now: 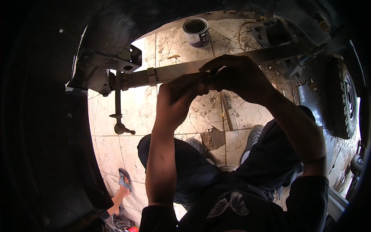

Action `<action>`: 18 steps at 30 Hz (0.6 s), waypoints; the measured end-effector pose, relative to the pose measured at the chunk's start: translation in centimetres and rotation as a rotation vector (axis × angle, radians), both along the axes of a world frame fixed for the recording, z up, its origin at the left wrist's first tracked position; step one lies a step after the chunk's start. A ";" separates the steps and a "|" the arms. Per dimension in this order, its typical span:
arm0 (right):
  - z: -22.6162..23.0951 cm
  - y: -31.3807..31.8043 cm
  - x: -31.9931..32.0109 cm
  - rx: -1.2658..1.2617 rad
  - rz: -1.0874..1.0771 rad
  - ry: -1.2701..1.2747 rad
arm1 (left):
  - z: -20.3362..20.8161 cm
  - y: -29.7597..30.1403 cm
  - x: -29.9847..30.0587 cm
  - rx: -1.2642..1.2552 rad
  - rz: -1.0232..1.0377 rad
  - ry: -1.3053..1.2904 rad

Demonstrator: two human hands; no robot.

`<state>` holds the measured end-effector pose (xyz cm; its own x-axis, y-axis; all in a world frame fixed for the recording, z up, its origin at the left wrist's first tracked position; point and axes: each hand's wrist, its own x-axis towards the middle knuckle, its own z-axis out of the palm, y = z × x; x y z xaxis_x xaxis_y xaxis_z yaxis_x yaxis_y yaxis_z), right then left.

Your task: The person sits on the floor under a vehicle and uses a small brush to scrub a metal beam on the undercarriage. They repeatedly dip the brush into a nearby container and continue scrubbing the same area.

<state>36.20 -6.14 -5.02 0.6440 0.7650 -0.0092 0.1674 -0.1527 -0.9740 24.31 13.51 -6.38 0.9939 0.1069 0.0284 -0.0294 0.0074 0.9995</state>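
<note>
My left hand [176, 96] and my right hand [241, 79] meet in front of a long flat metal bar that looks like a leaf spring [174, 71]. The fingers of both are bent and pinched together at the fingertips. Whatever lies between them is dark and too small to make out. Left of my hands, a clamp [152, 76] wraps the bar. Farther left, the bar runs to a dark bracket [112, 63], beside which a rod with a ball-shaped end [120, 127] hangs down.
Dark vehicle bodywork [42, 116] surrounds me on the left and above. A paint can [196, 34] stands beyond the bar on cracked floor tiles [112, 145]. To the right is a wheel with a knobbly tyre [344, 100]. Another person's sandalled foot [124, 185] shows at lower left.
</note>
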 end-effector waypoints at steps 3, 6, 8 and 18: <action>-0.5 -0.1 0.6 -0.004 0.012 -0.235 | 0.4 -0.2 0.5 -0.025 0.010 0.016; -0.1 -0.5 0.8 -0.014 -0.024 -0.378 | 0.0 -0.6 1.1 -0.190 0.032 0.081; -0.3 -0.6 0.9 0.043 -0.062 -0.313 | -0.3 -1.1 1.3 -0.202 0.069 0.072; -1.4 -0.3 3.1 0.095 -0.118 0.039 | -1.0 -2.3 3.1 0.604 0.301 -0.216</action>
